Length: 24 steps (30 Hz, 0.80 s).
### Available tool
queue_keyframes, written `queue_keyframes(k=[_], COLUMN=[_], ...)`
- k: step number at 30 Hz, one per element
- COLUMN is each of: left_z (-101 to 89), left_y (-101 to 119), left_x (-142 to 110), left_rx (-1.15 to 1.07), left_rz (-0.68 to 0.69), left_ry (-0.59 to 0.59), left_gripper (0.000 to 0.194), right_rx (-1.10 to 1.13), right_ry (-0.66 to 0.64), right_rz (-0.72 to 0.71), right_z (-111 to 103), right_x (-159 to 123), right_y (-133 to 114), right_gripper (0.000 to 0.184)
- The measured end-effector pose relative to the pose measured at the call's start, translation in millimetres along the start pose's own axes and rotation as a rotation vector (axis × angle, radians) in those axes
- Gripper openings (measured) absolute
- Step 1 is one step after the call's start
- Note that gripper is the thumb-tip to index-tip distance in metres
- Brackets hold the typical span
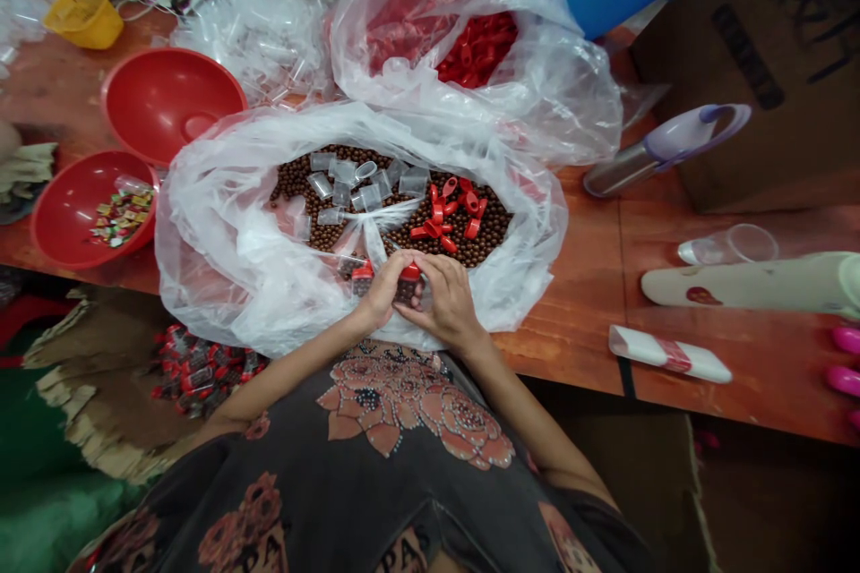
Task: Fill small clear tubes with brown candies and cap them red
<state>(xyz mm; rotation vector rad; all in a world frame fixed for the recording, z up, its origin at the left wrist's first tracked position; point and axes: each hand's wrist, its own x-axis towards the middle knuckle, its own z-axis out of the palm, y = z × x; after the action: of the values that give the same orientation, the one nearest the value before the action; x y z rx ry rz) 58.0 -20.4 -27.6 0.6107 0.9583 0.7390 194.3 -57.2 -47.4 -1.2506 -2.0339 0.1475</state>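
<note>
Capping seems in hand: left hand (380, 291) and right hand (443, 303) grip closed on a red-capped clear vial (407, 285) above the white plastic bag (202, 260) of brown beads (315, 206) on the counter (571, 286), apparently needing a firm cap press next.

Two hands (443, 304), two red-capped jars (407, 285), and two red plastic bowls (173, 106).

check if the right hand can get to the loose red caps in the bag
Probably yes: the right hand sits just below the red caps, with only brown balls between, though it is holding a red-capped tube.
</note>
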Motion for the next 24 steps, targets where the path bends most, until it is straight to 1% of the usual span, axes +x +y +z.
queue_keyframes(k=[4,9,12,14,17,19,20,22,24], left_z=[3.9,-1.0,-9.9,-16.4,-23.4,-25.0,-24.9,-24.0,-24.6], left_y=[-4.1,-6.5,2.9,13.4,24.2,22.4,18.9,9.8,4.2], left_x=[-6.7,-12.0,-12.1,-11.9,-11.3,-10.7,-10.6,-11.3,-13.1], left_rx=[0.012,0.004,0.012,-0.007,-0.048,-0.029,-0.009,0.044,0.136], left_rz=[0.065,0.063,0.064,0.036,-0.090,-0.146,-0.149,-0.109,-0.022], left_ry=[0.028,0.060,0.068,0.083,0.036,0.012,0.024,0.078,0.118], left_gripper=[0.031,0.028,0.025,0.035,0.052,0.054,0.053,0.050,0.046], right_rx=[-0.067,-0.076,-0.022,0.024,0.070,0.070,0.065,0.060,0.061], right_ry=[0.042,0.022,-0.010,-0.029,-0.051,-0.081,-0.104,-0.143,-0.159], right_rz=[-0.083,-0.138,-0.080,0.002,0.104,0.130,0.131,0.117,0.076], right_z=[2.1,3.4,5.3,7.5,11.4,13.3,13.9,14.5,14.9], right_x=[-3.4,-2.6,3.3,8.0,13.5,15.2,15.6,15.5,15.1], right_y=[1.5,0.6,-2.8,-5.6,-8.7,-9.8,-10.1,-10.6,-11.0], right_gripper=[0.070,0.063,0.061,0.063,0.065,0.066,0.068,0.071,0.071])
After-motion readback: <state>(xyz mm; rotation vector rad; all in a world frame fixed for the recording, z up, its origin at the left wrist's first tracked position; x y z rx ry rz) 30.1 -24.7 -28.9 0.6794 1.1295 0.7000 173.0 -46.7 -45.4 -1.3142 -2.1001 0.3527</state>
